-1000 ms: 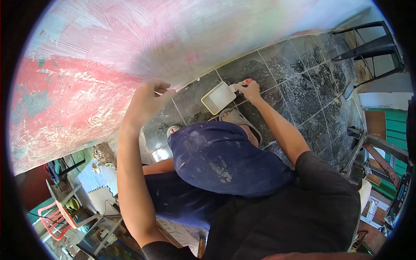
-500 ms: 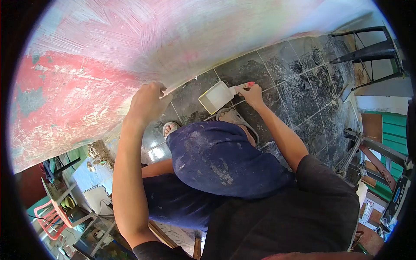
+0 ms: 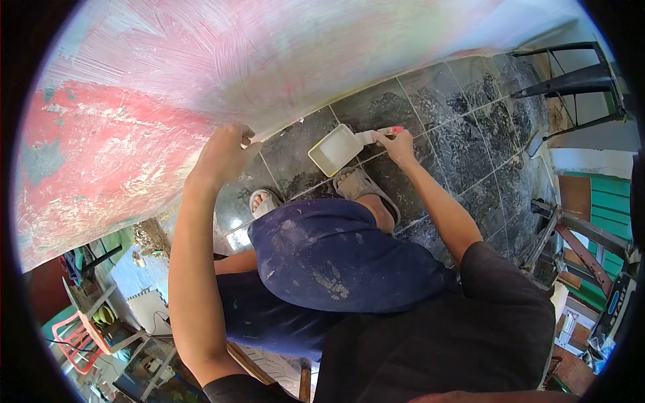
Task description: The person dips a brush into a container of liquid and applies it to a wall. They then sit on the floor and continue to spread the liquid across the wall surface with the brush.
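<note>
Down low, the right hand (image 3: 403,149) pinches a pale, red-ended handle (image 3: 367,138) beside the tray (image 3: 324,159).
Nearest are the spattered blue trousers (image 3: 349,258), below and between the hands. Higher, the left hand (image 3: 225,158) hangs close to the wall (image 3: 154,60), fingers loosely bent; whether it holds anything or touches the wall, I cannot tell. The tray lies between the hands, just left of the right one, the handle meeting its end; whether the two are one piece is unclear. Sandals (image 3: 366,188) show below the tray, on dark tiles (image 3: 440,154); farther off, right of both hands, stands a black frame (image 3: 574,87).
</note>
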A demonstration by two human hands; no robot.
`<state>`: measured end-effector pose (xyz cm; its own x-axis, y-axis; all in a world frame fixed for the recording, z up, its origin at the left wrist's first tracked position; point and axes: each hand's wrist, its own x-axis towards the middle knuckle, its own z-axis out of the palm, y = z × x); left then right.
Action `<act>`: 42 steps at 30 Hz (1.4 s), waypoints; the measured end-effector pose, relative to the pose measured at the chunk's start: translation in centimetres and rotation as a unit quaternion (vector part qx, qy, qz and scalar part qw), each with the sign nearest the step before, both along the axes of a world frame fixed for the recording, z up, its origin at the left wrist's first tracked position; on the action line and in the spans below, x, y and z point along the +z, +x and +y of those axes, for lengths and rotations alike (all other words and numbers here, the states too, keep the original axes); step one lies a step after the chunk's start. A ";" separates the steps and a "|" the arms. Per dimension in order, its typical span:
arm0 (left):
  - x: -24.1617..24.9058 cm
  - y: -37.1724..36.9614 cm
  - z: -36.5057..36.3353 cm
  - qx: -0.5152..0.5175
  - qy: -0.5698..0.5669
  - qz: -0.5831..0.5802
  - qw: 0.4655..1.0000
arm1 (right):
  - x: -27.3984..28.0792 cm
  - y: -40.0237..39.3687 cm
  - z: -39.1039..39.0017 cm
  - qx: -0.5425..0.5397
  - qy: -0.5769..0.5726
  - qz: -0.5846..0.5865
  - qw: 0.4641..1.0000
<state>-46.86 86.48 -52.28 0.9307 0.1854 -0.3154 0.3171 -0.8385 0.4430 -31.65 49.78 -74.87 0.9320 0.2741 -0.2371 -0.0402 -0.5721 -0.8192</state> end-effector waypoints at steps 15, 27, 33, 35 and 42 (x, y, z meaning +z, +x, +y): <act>0.1 0.9 0.8 -0.010 -0.012 -0.053 0.998 | -1.0 0.1 -1.0 -0.066 0.041 -0.001 0.997; 0.9 0.4 0.9 0.000 0.001 -0.052 0.999 | -1.0 -0.4 -0.3 -0.051 0.057 -0.014 0.997; 3.5 -0.3 -0.1 0.013 -0.025 -0.098 0.995 | -1.4 -1.3 0.6 -0.072 0.158 0.005 0.985; 4.8 -0.5 -0.6 0.015 -0.030 -0.115 0.993 | -2.0 -1.4 1.2 -0.013 0.089 0.003 0.996; 8.4 -2.2 -2.5 0.053 -0.054 -0.167 0.983 | -2.6 0.2 -0.4 0.014 -0.034 -0.042 0.998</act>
